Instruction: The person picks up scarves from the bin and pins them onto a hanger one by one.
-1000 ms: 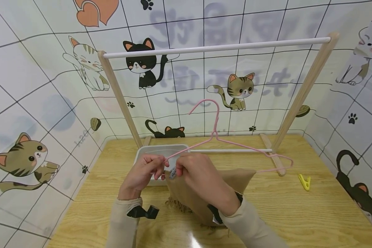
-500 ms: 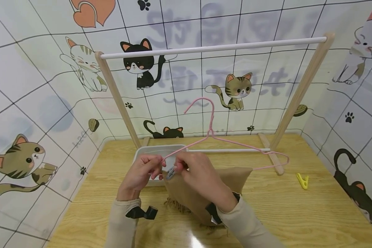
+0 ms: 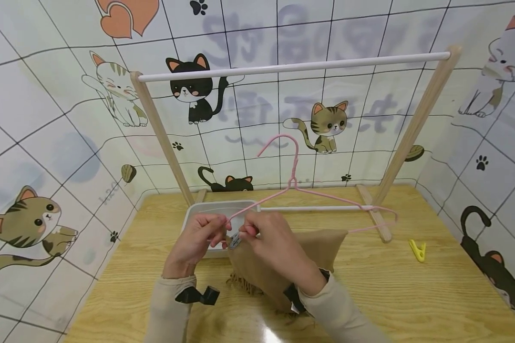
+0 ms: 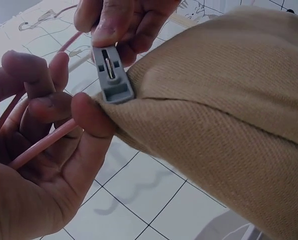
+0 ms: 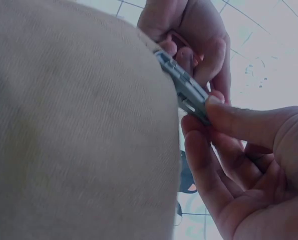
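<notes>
My left hand [image 3: 197, 238] grips the left end of a pink wire hanger [image 3: 294, 164]. In the left wrist view its thumb tip presses a corner of the brown cloth [image 4: 219, 90], with the pink wire [image 4: 46, 142] passing through the curled fingers. My right hand [image 3: 279, 245] pinches a grey clothespin [image 4: 113, 75] by its handle end between thumb and fingers. The clothespin's other end overlaps the cloth's edge beside my left thumb, as the right wrist view also shows. The cloth hangs from the hanger's lower bar, its fringe dangling close over the table.
A yellow clothespin [image 3: 418, 250] lies on the wooden table [image 3: 433, 295] at the right. Behind my hands stands a light grey tray [image 3: 223, 206]. A wooden rack with a white top rail [image 3: 292, 68] spans the back, its lower white bar [image 3: 317, 208] behind the hanger.
My right hand has turned slightly, so more of its thumb and the grey clothespin shows. The clothespin sits a little lower and further left against the cloth. My left hand keeps its grip.
</notes>
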The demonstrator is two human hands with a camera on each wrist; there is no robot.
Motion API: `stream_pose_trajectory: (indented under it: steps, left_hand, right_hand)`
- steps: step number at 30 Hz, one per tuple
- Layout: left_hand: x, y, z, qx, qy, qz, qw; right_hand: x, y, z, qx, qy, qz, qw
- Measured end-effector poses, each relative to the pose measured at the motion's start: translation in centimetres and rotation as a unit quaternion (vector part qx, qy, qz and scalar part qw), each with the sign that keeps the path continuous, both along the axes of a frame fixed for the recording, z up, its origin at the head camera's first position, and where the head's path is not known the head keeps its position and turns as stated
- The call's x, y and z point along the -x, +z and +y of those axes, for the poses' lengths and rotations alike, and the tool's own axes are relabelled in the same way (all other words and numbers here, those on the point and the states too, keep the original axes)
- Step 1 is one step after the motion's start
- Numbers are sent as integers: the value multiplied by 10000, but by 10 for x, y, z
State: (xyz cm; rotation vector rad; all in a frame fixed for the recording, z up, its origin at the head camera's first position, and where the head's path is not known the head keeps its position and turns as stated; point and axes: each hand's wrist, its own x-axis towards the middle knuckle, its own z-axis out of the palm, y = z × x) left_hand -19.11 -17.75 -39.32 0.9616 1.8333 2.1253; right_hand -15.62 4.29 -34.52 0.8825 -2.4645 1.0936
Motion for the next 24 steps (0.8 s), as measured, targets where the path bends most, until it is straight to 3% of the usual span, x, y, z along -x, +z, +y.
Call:
stream_pose_trajectory:
  steps: [5, 18, 24]
  left_hand:
    - [1, -1, 2, -21, 44, -33, 10000]
    - [2, -3, -1, -177, -156, 89, 9997]
    - [3, -4, -3, -86, -32, -104, 9999]
  right_hand:
    - [1, 0, -2, -11, -79, -28, 10000]
    - [0, -1, -3, 564, 64, -748, 9956]
    - [-1, 0, -2, 735, 128, -984, 9923]
